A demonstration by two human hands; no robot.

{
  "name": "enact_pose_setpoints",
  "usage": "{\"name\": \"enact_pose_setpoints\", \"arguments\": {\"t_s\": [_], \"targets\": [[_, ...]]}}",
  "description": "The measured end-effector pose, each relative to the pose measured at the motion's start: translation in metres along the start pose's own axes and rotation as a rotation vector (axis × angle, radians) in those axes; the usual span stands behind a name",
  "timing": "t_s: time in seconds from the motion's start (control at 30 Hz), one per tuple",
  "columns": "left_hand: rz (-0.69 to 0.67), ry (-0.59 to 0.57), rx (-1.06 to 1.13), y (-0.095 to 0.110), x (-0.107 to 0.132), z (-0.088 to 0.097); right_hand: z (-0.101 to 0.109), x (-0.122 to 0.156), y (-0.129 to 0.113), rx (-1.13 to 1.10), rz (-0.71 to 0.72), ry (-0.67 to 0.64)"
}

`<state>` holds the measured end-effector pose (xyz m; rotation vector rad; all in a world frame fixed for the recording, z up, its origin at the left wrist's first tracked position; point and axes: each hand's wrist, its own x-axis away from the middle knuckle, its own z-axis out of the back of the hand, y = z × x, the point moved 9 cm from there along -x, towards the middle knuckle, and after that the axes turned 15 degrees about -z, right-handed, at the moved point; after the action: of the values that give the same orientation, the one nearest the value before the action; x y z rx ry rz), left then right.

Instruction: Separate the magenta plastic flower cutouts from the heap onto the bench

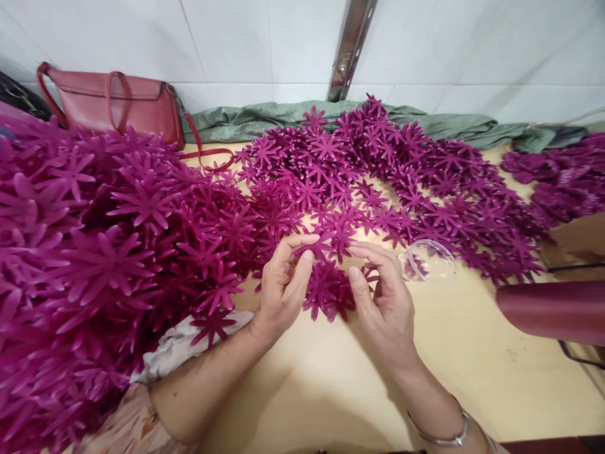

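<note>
My left hand [283,284] pinches a magenta flower-shaped petal piece [321,247] by one side, between thumb and fingers. Just to the right, my right hand [385,296] is held with thumb and fingertips apart, and no piece shows between them. Below and between the hands lies a small cluster of the same magenta pieces [326,293]. A clear round plastic container [430,260] sits beyond my right hand, with a bit of magenta in it.
A large heap of magenta pieces [108,265] rises at left, and another pile [331,151] spreads across the back of the pale table [293,403]. A red handbag [113,104] stands against the tiled wall. Green cloth [227,123] lines the wall. A dark red padded shape [553,309] is at right.
</note>
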<state>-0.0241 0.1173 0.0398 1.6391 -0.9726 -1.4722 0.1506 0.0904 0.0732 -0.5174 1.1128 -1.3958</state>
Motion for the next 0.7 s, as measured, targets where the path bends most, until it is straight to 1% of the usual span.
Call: {"name": "enact_pose_setpoints", "arguments": {"t_s": [0.1, 0.2, 0.3, 0.4, 0.47, 0.57, 0.7], "targets": [[-0.024, 0.008, -0.042, 0.002, -0.002, 0.003, 0.001, 0.001, 0.001, -0.011, 0.005, 0.015], [-0.005, 0.002, -0.017, -0.003, -0.002, 0.000, 0.003, 0.000, -0.007, 0.012, 0.020, 0.002], [0.070, 0.029, 0.132, -0.014, -0.001, -0.006, 0.003, -0.001, -0.027, 0.125, 0.087, -0.047], [0.135, 0.091, 0.253, -0.023, -0.002, -0.005, 0.002, -0.006, -0.048, 0.230, 0.183, -0.076], [0.181, 0.112, 0.293, -0.028, -0.004, -0.004, -0.001, -0.010, -0.056, 0.262, 0.232, -0.074], [0.188, 0.161, 0.293, -0.031, -0.008, 0.001, -0.009, -0.017, -0.055, 0.260, 0.253, -0.052], [0.171, 0.221, 0.286, -0.030, -0.009, 0.007, -0.021, -0.021, -0.043, 0.178, 0.250, -0.042]]}}
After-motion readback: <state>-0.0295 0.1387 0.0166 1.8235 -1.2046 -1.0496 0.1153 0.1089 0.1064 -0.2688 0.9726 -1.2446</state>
